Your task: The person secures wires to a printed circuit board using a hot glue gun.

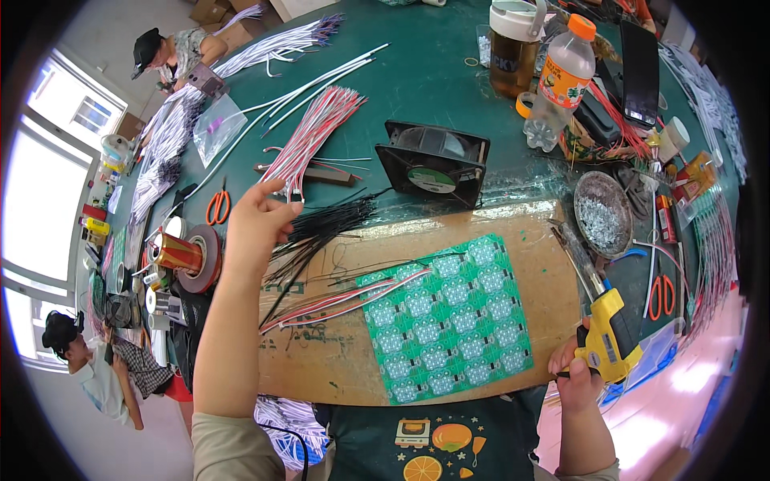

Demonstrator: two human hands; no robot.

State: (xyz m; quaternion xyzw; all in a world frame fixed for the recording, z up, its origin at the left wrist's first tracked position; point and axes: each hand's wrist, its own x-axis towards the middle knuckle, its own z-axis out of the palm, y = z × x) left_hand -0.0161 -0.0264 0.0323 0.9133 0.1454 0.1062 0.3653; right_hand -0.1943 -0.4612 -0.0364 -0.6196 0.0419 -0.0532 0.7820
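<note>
My right hand [576, 375] is wrapped round the handle of a yellow soldering gun [606, 341], whose thin metal tip points up and away. At the near end of a bundle of red and white wires [321, 120], my left hand [261, 216] has its thumb and fingers pinched on the wire ends. How many wires lie in the pinch is hidden. Between my arms a green circuit board panel [449, 321] with a grid of repeated round patterns lies on brown cardboard [321, 373]. Several red, white and dark wires [345, 309] reach onto its upper left part.
Beyond the cardboard stands a black fan [433, 164], with black wires [329, 228] beside it. To the right are a metal dish of solder bits [603, 213], a plastic bottle [561, 84] and scissors [662, 297]. A wire spool [200, 256] is left; two people sit farther off.
</note>
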